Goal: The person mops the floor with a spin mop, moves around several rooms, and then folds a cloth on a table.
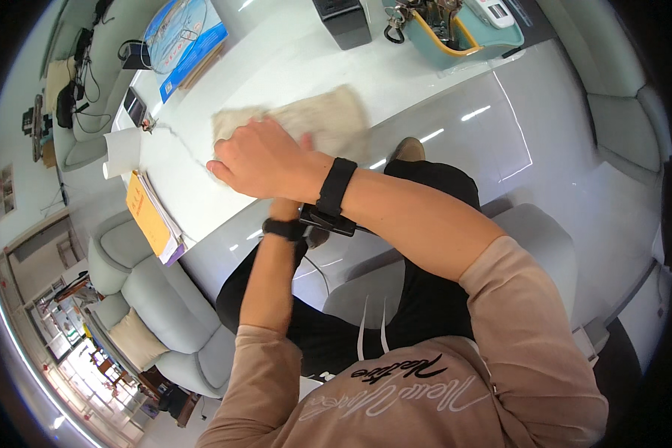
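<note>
A beige cloth [336, 115] lies on the white tabletop [201, 207], its right part blurred. Over its left half is my right hand [271, 157], back upward and fingers curled downward; whether it grips the cloth is hidden. My right forearm reaches across from the right, above my left wrist. Most of my left hand [306, 141] is covered by the right one; only what looks like its thumb shows against the cloth. Each wrist wears a black strap, and a black device [327, 219] sits below the right strap.
A blue book [196, 47] with a cable on it, a phone [134, 106] and yellow-covered papers [151, 210] line the left side. Along the far side stand a black box [344, 22] and a teal organizer [481, 47] holding tools. Grey sofas [162, 302] stand beyond.
</note>
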Motion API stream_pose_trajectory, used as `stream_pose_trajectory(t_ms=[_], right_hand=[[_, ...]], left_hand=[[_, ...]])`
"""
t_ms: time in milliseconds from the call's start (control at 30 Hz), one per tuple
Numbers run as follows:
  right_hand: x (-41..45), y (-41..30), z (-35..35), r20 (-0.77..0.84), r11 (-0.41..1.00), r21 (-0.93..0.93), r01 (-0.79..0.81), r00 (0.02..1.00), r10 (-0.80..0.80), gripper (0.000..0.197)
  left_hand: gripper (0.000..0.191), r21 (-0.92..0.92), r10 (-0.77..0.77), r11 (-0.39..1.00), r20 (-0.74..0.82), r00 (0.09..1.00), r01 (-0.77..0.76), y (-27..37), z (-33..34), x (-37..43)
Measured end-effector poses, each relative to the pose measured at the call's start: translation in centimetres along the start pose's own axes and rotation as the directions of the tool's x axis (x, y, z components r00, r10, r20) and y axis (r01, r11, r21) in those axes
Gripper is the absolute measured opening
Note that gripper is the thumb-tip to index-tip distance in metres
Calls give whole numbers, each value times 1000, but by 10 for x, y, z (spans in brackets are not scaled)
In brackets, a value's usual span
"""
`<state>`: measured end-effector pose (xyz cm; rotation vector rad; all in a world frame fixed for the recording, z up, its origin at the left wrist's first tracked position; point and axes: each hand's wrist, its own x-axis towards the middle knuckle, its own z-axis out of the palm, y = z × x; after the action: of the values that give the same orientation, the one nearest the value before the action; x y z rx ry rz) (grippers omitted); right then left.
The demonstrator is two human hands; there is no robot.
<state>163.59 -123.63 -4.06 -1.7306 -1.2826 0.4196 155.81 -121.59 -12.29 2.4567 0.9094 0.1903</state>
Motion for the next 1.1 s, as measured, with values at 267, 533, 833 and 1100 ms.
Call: stream_pose_trajectory(t_ms=[267, 533, 833, 1100], right_hand=[[-4, -12, -11, 50, 1000, 2, -8, 999, 8, 38], [5, -4, -11, 238, 998, 59, -39, 971, 24, 41], [2, 2, -16, 199, 998, 51, -42, 979, 31, 39], [-6, 12, -17, 288, 999, -29, -28, 957, 35, 39]], left_hand=[[70, 613, 69, 788, -189, 980, 62, 5, 4, -1], [78, 400, 288, 878, -4, 958, -263, 97, 69, -2], [85, 156, 551, 820, 46, 833, -551, 149, 107, 32], [81, 262, 521, 803, 128, 844, -536, 132, 92, 23]])
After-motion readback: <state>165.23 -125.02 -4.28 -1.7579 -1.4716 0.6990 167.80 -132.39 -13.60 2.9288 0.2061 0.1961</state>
